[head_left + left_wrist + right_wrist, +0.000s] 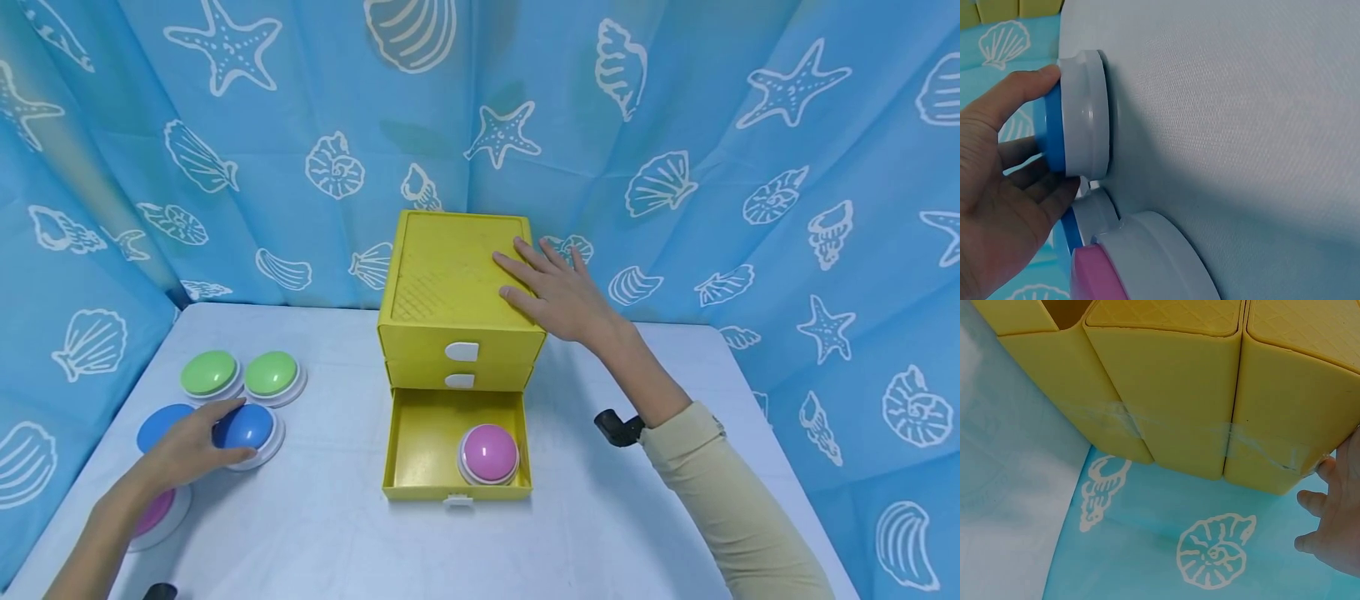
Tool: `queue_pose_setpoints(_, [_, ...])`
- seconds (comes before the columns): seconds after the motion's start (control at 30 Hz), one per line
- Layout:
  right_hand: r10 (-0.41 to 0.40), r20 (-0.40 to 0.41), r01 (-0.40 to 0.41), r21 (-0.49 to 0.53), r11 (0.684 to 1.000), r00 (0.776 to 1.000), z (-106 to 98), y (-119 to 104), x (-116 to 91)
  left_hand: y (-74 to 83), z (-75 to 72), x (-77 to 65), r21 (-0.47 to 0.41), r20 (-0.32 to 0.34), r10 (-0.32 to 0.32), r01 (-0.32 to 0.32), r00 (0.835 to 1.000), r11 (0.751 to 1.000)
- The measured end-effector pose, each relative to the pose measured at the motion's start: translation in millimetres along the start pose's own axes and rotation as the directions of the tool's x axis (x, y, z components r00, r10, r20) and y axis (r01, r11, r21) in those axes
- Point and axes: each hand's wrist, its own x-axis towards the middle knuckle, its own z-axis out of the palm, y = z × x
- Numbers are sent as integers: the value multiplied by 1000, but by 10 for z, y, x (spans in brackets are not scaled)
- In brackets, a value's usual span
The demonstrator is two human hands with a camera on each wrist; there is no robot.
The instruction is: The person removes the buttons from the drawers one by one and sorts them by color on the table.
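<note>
On the left of the head view, my left hand [186,448] holds a domed push button, blue [249,427] on a white base. In the left wrist view the thumb is at one side of this button [1085,119] and the fingers curve round the other; its base is close over the tabletop. My right hand [561,298] rests on the right edge of a yellow drawer unit [461,250], fingers spread. The bottom drawer [420,446] is pulled out, with a pink push button [490,454] at its right. The two upper drawers are closed.
Two green push buttons [272,372] stand behind my left hand. Another blue one [159,422] and a pink one [155,510] are partly hidden by that hand and arm. A white cloth [330,533] covers the table; a blue shell-patterned curtain [300,100] hangs behind.
</note>
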Motion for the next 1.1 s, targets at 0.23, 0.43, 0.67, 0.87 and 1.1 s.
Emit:
queue_pose_setpoints(0.23, [-3, 4, 3, 14, 1000, 1000, 2, 14, 5, 6, 8, 9, 8, 3, -11, 11, 1000, 1000])
queue_pose_setpoints(0.43, [-3, -4, 3, 19, 1000, 1000, 13, 21, 11, 40, 14, -2, -4, -5, -10, 10, 1000, 1000])
queue_pose_setpoints(0.67, [-5, -9, 5, 22, 1000, 1000, 15, 11, 2, 285, -46, -34, -57, -97, 53, -59, 994, 997])
queue_pose_setpoints(0.87, [-5, -12, 6, 19, 1000, 1000, 14, 20, 3, 647, -62, -78, -81, -187, 170, -188, 968, 979])
queue_pose_setpoints(1.1, [-8, -8, 8, 21, 1000, 1000, 9, 17, -5, 1057, 102, -48, -105, -176, 253, -273, 951, 956])
